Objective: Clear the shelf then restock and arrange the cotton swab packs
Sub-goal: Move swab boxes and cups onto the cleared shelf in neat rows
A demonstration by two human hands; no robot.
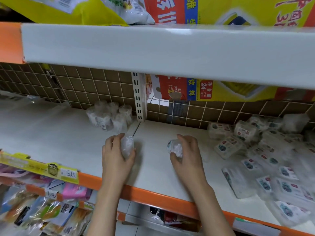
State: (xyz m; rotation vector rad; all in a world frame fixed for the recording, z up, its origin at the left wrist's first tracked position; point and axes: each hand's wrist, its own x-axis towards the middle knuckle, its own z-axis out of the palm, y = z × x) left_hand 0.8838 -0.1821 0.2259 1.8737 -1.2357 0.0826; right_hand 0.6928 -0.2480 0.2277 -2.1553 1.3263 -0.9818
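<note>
White shelf board [68,142] with an orange front edge, used here as the landmark. Above its middle, the left hand [115,155] curls its fingers round a clear round cotton swab pack [127,147]; beside it the right hand [185,154] grips a second round pack [175,148], its labelled lid facing left. At the board's back, against the slotted upright [139,97], stands a cluster of round packs [109,116]. Flat bagged swab packs [265,159] lie heaped at the board's right end.
</note>
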